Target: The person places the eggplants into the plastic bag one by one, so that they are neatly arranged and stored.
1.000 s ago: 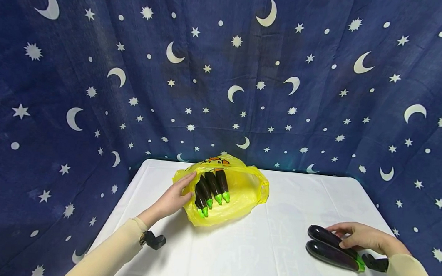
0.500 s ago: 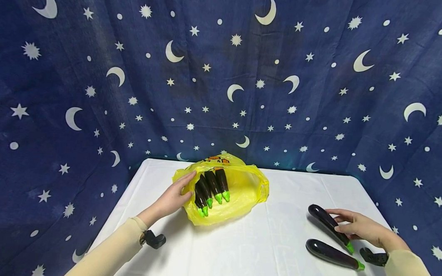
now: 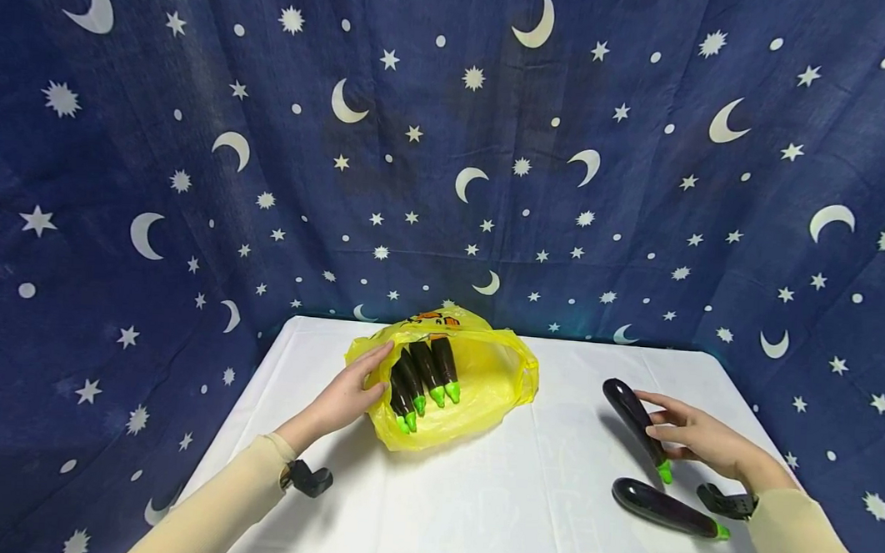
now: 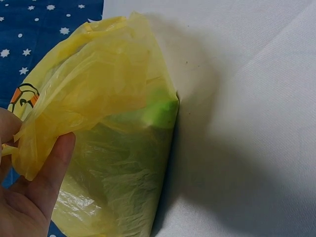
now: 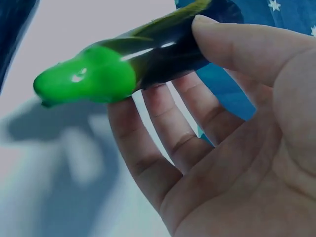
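Observation:
A yellow plastic bag (image 3: 484, 412) lies on its side with its mouth facing me. Several dark eggplants (image 3: 427, 369) with green stem ends sit inside, toward its left. My left hand (image 3: 348, 395) holds the bag's left rim; in the left wrist view the thin film (image 4: 94, 94) passes between thumb and fingers. At the right, my right hand (image 3: 708, 441) grips one eggplant (image 3: 633, 422) just above the table, thumb on one side and fingers on the other. Its green stem end (image 5: 89, 76) points to the left in the right wrist view. Another eggplant (image 3: 663, 507) lies on the table below that hand.
A white cloth covers the table (image 3: 490, 513). Behind and on both sides hangs a dark blue curtain (image 3: 432, 184) with moons and stars. Black wrist cameras (image 3: 307, 478) are strapped to both forearms.
My right hand has lifted one eggplant away from the other and carried it up and left. The other eggplant stays on the table. My left hand and the bag have hardly moved.

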A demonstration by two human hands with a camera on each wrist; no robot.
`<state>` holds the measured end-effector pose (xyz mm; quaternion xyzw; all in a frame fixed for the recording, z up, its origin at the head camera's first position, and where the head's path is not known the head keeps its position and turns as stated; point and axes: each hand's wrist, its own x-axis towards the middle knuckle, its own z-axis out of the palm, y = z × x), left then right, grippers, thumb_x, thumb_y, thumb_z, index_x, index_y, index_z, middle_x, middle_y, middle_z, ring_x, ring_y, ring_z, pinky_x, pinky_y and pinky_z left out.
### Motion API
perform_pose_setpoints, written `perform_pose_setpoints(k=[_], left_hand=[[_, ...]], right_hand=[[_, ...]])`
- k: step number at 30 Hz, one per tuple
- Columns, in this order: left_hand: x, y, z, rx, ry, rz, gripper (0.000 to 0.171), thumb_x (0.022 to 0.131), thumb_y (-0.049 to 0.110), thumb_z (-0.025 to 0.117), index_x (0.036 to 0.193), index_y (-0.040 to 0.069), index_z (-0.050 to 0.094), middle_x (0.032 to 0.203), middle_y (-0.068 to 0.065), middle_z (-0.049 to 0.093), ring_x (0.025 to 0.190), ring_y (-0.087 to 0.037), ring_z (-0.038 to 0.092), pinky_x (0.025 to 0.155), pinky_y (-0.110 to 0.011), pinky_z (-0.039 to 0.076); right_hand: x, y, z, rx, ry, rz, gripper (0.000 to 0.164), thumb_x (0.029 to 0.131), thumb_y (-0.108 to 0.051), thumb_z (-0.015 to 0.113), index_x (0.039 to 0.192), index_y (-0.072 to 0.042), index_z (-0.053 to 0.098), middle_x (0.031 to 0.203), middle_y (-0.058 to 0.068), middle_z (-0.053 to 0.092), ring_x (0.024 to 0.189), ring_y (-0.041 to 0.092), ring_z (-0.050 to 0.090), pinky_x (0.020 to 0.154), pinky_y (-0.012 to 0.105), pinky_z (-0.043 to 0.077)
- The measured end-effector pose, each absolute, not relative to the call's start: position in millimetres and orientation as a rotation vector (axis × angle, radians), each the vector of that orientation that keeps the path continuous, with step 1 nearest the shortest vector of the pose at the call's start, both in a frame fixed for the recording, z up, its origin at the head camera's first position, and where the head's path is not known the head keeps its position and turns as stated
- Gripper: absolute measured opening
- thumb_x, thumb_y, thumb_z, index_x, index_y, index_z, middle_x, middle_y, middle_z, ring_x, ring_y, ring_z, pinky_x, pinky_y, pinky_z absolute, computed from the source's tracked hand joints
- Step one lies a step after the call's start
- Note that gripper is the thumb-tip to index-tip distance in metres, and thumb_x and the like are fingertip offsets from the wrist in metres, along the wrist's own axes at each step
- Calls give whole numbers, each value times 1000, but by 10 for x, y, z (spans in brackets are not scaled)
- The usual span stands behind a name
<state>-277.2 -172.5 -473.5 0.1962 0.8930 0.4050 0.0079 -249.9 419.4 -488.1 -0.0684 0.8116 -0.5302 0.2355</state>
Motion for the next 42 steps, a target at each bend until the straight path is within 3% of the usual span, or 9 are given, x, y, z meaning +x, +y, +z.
perform_pose_setpoints(k=[18, 42], left_hand=[[-2759, -1731, -4723, 598, 2800, 1265, 70, 99, 8, 63, 162, 12, 32, 165, -10, 30, 151, -30, 28, 120, -51, 27], [-2753, -1745, -4689, 609, 2810, 1257, 69, 100, 9, 62, 162, 12, 32, 165, -11, 31, 151, -30, 28, 121, -51, 26]], right_hand=[[-2715, 3674, -4838, -237, 2078, -1657, 70, 105, -15, 58, 164, -11, 19, 135, 13, 53, 115, 16, 61, 96, 44, 51], [-3027, 2898, -4904, -307, 1825, -1782, 69, 105, -10, 56, 164, -14, 20, 133, 8, 62, 116, 20, 63, 99, 47, 52]])
